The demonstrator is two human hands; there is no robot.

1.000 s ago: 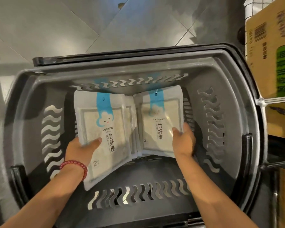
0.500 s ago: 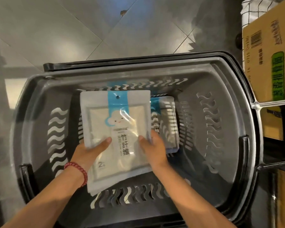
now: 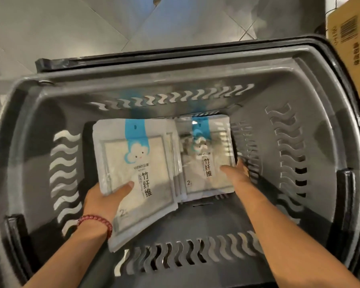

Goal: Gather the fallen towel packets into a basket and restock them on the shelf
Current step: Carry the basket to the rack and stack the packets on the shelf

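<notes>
A grey plastic basket (image 3: 195,80) with wavy slots fills the view below me. Inside it lie white towel packets with a blue cloud logo. My left hand (image 3: 104,198), with a red bead bracelet on the wrist, grips a stack of packets (image 3: 137,163) at the lower left corner, thumb on top. Beside it on the right sits a second packet stack (image 3: 208,161) on the basket floor. My right hand (image 3: 237,175) holds that stack at its lower right corner, thumb on its face and fingers along its right edge.
The basket stands on a pale tiled floor (image 3: 81,23). A brown cardboard box (image 3: 351,48) with a barcode stands close at the upper right, against the basket's rim. A black handle bar (image 3: 154,56) lies along the far rim.
Half a second ago both hands held one stack together in the middle. Now my right hand has moved right onto the second stack, and my left hand holds the left stack alone.
</notes>
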